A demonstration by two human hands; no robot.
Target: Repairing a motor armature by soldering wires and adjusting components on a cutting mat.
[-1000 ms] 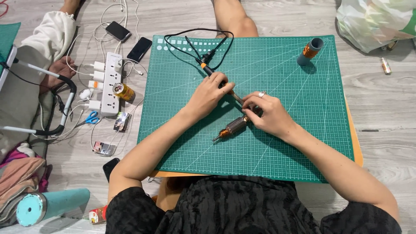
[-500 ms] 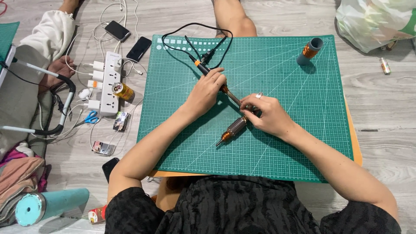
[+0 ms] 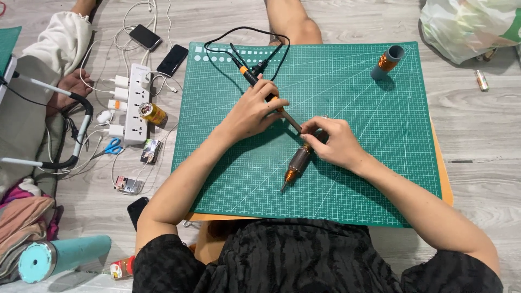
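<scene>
My left hand [image 3: 254,111] grips a soldering iron [image 3: 251,78] with a black and orange handle; its metal tip points toward my right hand. My right hand [image 3: 334,142] pinches the upper end of a small motor rotor [image 3: 296,163] with brown windings and a copper-coloured end, which lies tilted on the green cutting mat [image 3: 374,135]. The iron's black cord [image 3: 239,38] loops across the mat's far left corner. The iron's tip meets the rotor's top under my right fingers, and the exact contact is hidden.
A grey and copper cylinder [image 3: 387,62] stands at the mat's far right. Left of the mat lie a white power strip [image 3: 135,103], two phones [image 3: 159,48], a small can [image 3: 151,113], blue scissors [image 3: 112,147] and a teal bottle [image 3: 59,257]. A plastic bag [image 3: 472,24] sits top right.
My right hand has shifted up along the rotor to its top end. The rotor's lower part now lies uncovered. The soldering iron's tip stays near the rotor's top.
</scene>
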